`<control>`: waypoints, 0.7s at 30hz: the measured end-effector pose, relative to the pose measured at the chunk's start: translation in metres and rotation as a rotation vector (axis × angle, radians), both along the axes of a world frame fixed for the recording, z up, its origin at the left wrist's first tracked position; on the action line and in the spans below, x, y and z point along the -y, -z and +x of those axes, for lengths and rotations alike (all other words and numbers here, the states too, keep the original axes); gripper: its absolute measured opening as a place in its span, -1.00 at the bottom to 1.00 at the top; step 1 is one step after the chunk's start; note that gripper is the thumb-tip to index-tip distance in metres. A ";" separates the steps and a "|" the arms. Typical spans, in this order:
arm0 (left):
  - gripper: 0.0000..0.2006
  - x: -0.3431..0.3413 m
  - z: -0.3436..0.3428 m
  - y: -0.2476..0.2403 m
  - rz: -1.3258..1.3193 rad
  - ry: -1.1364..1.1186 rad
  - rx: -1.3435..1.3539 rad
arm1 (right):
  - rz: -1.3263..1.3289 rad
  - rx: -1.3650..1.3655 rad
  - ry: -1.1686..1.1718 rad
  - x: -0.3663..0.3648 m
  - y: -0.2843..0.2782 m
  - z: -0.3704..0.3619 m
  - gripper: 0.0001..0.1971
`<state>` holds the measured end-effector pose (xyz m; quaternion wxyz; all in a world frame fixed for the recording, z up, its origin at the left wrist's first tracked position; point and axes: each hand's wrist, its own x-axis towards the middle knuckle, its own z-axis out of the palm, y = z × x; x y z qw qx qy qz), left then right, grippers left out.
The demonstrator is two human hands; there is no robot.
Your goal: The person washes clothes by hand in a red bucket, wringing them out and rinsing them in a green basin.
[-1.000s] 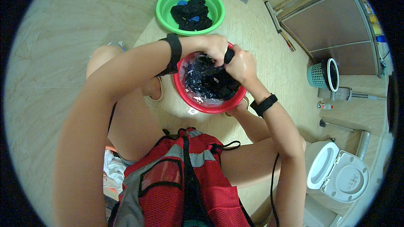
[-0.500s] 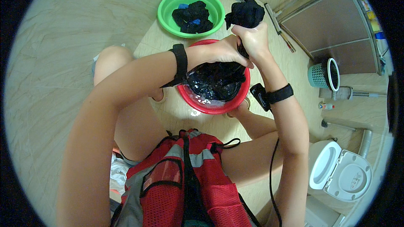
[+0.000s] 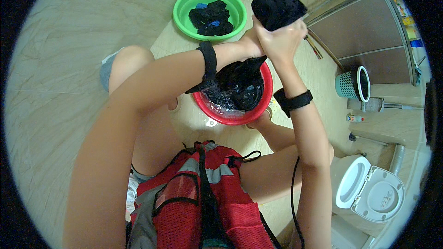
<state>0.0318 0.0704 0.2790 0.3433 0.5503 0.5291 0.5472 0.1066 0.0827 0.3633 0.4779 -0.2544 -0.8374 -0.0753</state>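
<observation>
Both hands are raised together above the red basin (image 3: pixel 240 117), and between them they grip a wet black garment (image 3: pixel 277 7). The right hand (image 3: pixel 284 41) is closed in a fist around the cloth, its fingers wrapped tight; the bunched upper end of the garment bulges out just above this fist, while the rest hangs below the hands and trails down into the basin. The left hand (image 3: pixel 249 46) presses against the right one from the left side and is also clasped on the cloth, though its fingers are mostly hidden behind the right hand. Directly under the hands, the red basin holds water and more dark fabric. Beyond the left hand, a little farther from the person, stands a green basin (image 3: pixel 182 11) with a heap of dark clothes and a bit of blue in it. Each wrist wears a black band. Well off to the right of the right hand are a teal mesh bin (image 3: pixel 348 85) and, lower, a white toilet (image 3: pixel 369 193) with its lid up.
</observation>
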 end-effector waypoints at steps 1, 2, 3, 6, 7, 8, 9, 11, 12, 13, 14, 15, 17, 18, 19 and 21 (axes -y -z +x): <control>-0.64 0.004 -0.003 -0.007 -0.009 -0.100 0.176 | 0.003 -0.001 -0.003 -0.002 0.004 0.002 -0.60; -0.60 0.004 -0.013 -0.009 -0.158 -0.062 0.182 | -0.366 -0.077 -0.170 -0.003 0.014 0.004 -0.49; -0.67 0.012 -0.013 -0.032 -0.150 0.021 0.341 | -0.741 -0.149 -0.318 -0.006 0.029 0.013 -0.36; -0.76 0.002 -0.034 -0.045 -0.300 -0.168 0.315 | -1.214 -0.175 -0.584 0.004 0.055 0.018 -0.31; -0.81 0.004 -0.036 -0.056 -0.226 -0.154 0.345 | -1.190 -0.082 -0.620 0.008 0.062 0.022 -0.33; -0.80 0.005 -0.035 -0.063 -0.210 -0.151 0.377 | -1.347 0.014 -0.614 0.005 0.073 0.024 -0.37; -0.80 0.005 -0.034 -0.065 -0.193 -0.153 0.410 | -1.350 0.019 -0.614 0.006 0.072 0.023 -0.37; -0.80 0.013 -0.017 -0.066 -0.103 -0.228 0.461 | -1.508 -0.095 -0.502 0.007 0.069 0.021 -0.52; -0.81 0.008 -0.013 -0.058 -0.003 -0.220 0.395 | -1.442 -0.180 -0.489 0.005 0.077 0.022 -0.67; -0.82 0.006 -0.011 -0.056 0.138 -0.258 0.366 | -1.368 -0.208 -0.431 0.006 0.078 0.020 -0.67; -0.83 0.006 -0.013 -0.053 0.051 -0.248 0.450 | -1.318 -0.160 -0.347 0.003 0.079 0.018 -0.67; -0.84 0.007 -0.014 -0.057 -0.034 -0.229 0.538 | -1.260 -0.113 -0.255 -0.005 0.078 0.017 -0.67; -0.82 0.006 -0.014 -0.065 -0.080 -0.174 0.755 | -1.063 -0.150 -0.059 -0.020 0.078 0.019 -0.82; -0.81 0.007 -0.016 -0.063 -0.143 -0.219 0.804 | -1.048 -0.165 -0.037 -0.021 0.071 0.018 -0.83; -0.80 0.009 -0.019 -0.064 -0.206 -0.263 0.853 | -1.033 -0.180 -0.014 -0.022 0.062 0.017 -0.85; -0.78 0.012 -0.026 -0.058 -0.241 -0.349 0.754 | -0.972 -0.181 0.052 -0.023 0.054 0.014 -0.81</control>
